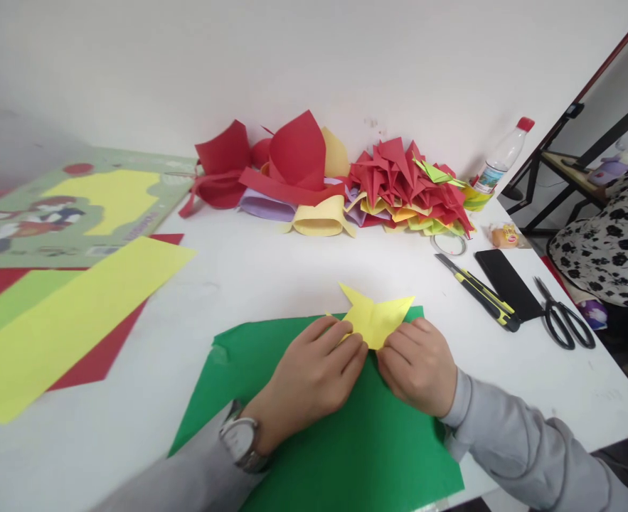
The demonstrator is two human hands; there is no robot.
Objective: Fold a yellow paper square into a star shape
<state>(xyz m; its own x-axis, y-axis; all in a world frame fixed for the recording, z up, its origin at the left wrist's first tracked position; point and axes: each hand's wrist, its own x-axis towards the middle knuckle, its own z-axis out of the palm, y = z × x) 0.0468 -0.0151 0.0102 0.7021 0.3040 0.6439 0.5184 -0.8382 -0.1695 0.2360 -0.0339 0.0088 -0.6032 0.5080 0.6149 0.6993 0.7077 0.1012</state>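
A small piece of folded yellow paper (376, 320), with pointed corners sticking up, is between my two hands above a green sheet (367, 441). My left hand (318, 366), with a watch at its wrist, is closed on the paper's left lower part. On its right lower edge my right hand (417, 364) is closed too, fingers curled and the thumb hidden. Both hands hide the paper's lower edge and side parts. The green sheet lies flat on the white table, under both hands.
Long yellow (94, 313) and red strips lie at left by a green printed board (169, 185). Along the wall are red paper shapes (297, 153) and a pile of folded red paper (399, 178). Right: a bottle (498, 167), utility knife (479, 291), black flat object (508, 284), scissors (564, 320).
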